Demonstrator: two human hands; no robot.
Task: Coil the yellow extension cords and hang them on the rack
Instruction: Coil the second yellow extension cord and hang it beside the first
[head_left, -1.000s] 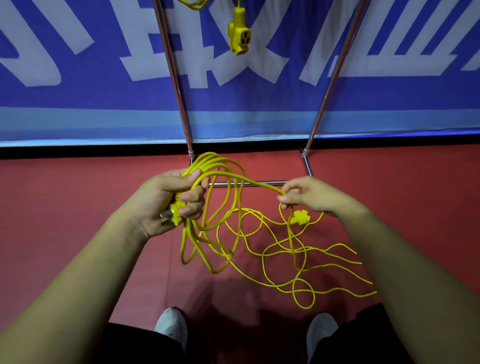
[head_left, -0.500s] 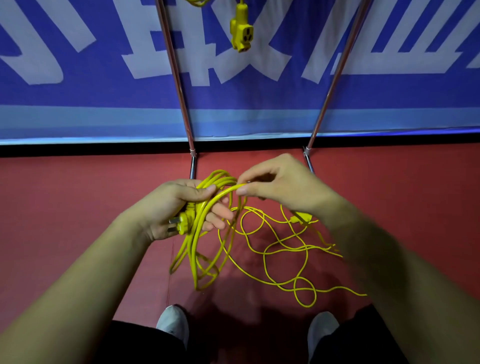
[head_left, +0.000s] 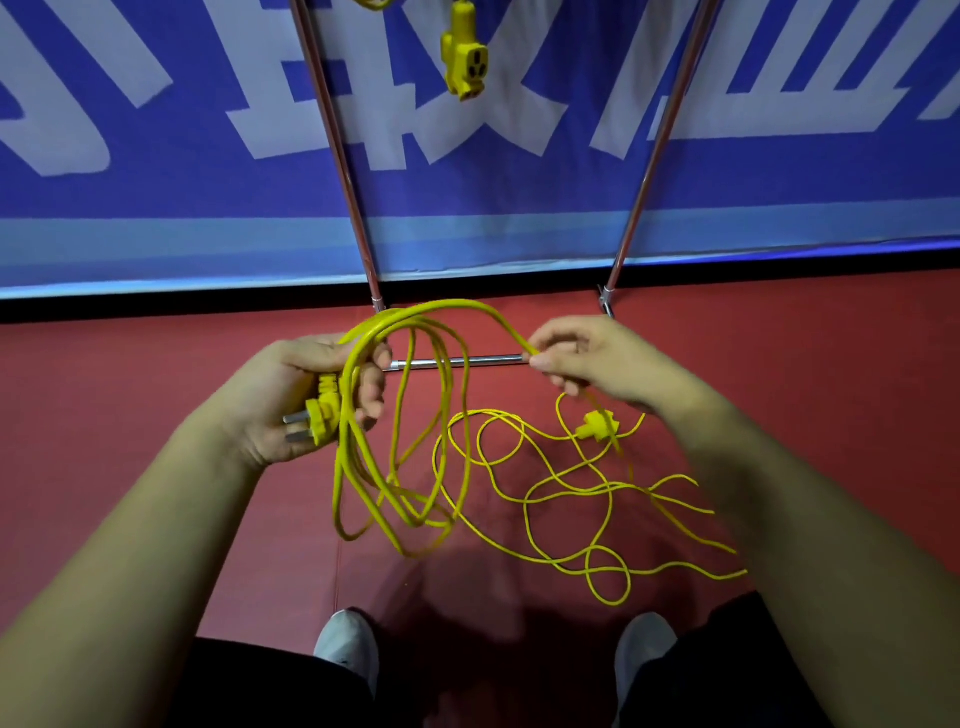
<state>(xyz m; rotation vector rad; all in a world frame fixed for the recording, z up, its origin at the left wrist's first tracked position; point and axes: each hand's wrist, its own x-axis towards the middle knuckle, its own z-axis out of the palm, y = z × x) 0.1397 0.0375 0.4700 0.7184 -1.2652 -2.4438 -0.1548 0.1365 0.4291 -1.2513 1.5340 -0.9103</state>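
Gripping the gathered loops of the thin yellow extension cord (head_left: 405, 467) in the left hand (head_left: 306, 395), curling the fingers round the bundle together with its yellow two-pronged plug (head_left: 317, 421), and letting the loops dangle toward the red floor (head_left: 104, 415). Pinching the same cord further along between thumb and fingertips of the right hand (head_left: 587, 358), now drawn out well apart from the left after meeting it at the bundle half a second ago, and arching a fresh span between the two. Judging from that: having just laid in one more loop, and measuring out the next. Still leaving a tangle of slack (head_left: 545, 493) sprawling on the floor, with the yellow socket end (head_left: 597, 427) among it just below the right hand, so probably sitting mid-coil. Not yet reaching for the chrome tube rack (head_left: 337, 145) behind, already carrying another yellow socket (head_left: 464, 52).
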